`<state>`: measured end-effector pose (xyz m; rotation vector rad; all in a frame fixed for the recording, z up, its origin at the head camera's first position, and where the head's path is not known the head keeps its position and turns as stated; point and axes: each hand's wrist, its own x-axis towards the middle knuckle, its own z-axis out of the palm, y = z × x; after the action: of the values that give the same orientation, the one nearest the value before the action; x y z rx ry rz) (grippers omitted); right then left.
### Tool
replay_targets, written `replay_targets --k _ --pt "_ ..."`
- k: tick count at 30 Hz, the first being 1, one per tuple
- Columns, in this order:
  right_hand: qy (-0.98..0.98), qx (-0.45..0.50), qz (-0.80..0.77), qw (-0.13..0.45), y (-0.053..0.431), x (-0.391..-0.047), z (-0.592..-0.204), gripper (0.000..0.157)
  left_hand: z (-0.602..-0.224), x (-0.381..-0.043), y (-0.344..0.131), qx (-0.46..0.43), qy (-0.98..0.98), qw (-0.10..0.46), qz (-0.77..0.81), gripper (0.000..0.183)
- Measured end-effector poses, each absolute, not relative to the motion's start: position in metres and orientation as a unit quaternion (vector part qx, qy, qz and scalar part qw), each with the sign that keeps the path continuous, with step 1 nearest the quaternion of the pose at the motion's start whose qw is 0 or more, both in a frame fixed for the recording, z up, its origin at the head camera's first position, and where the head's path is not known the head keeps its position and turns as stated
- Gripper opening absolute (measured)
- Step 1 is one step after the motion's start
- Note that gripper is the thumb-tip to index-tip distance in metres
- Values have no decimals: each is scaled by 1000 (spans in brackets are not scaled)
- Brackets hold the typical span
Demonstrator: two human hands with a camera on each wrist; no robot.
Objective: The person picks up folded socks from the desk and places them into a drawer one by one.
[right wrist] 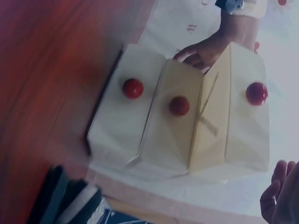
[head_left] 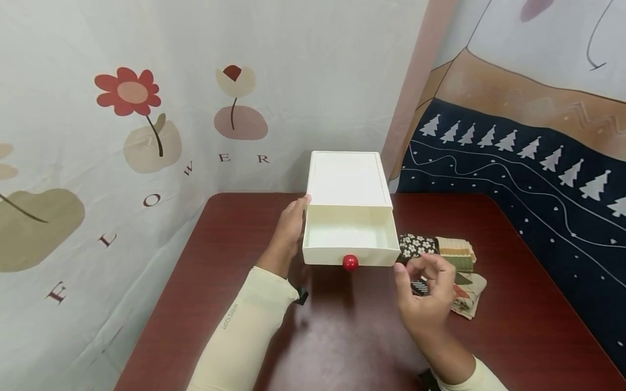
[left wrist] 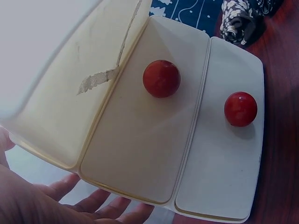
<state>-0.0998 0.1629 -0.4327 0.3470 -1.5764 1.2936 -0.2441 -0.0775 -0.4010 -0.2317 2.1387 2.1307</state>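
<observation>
A white three-drawer cabinet (head_left: pixel 349 179) stands on the table with its top drawer (head_left: pixel 323 256) pulled out. That drawer's bare floor and red round knob (head_left: pixel 350 263) face me. Against the cabinet's left side rests my left hand (head_left: pixel 288 225), its fingers extended along the wall in the left wrist view. The middle drawer (left wrist: pixel 135 140) and bottom drawer (left wrist: pixel 219 163) are closed, each with a red knob. Just off the open drawer's front right corner is my right hand (head_left: pixel 430 290), fingers loosely bent, thumb apart, holding nothing.
Folded cloths lie right of the cabinet: a black one with white flowers (head_left: pixel 415 244), a striped one (head_left: pixel 455 248) and a leaf-patterned one (head_left: pixel 471 296) among them. The dark red table (head_left: pixel 215 250) backs onto a flower-printed curtain (head_left: pixel 303 70); a navy tree-print curtain (head_left: pixel 528 184) hangs at right.
</observation>
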Motion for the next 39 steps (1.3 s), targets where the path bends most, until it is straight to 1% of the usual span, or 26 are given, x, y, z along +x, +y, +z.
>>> replay_targets --k 3,7,11,17,19,23,28,32,35,39 --pt "-655 128 535 518 174 -100 -436 44 -402 -244 -77 -75 706 55 703 67" --pt "-682 93 519 506 188 -101 -441 39 -401 -244 -78 -69 706 51 703 67" --pt "-732 45 488 473 198 -103 -440 33 -400 -244 -79 -70 706 51 703 68" --pt "-794 -19 430 430 213 -113 -441 14 -400 -244 -78 -76 705 56 702 68" --pt "-815 -27 407 411 219 -118 -445 11 -400 -245 -78 -75 706 56 702 68" --pt "-856 -48 383 343 230 -127 -453 16 -400 -246 -77 -74 708 51 701 69" --pt "-899 -80 381 203 245 -137 -460 17 -401 -245 -77 -68 716 44 693 69" --pt "-925 -69 359 106 255 -143 -463 19 -402 -245 -79 -64 720 46 689 71" --pt "-934 -61 348 58 260 -147 -464 20 -402 -244 -81 -61 724 53 685 72" --pt "-939 -58 338 13 264 -150 -465 23 -402 -242 -83 -54 729 62 679 74"
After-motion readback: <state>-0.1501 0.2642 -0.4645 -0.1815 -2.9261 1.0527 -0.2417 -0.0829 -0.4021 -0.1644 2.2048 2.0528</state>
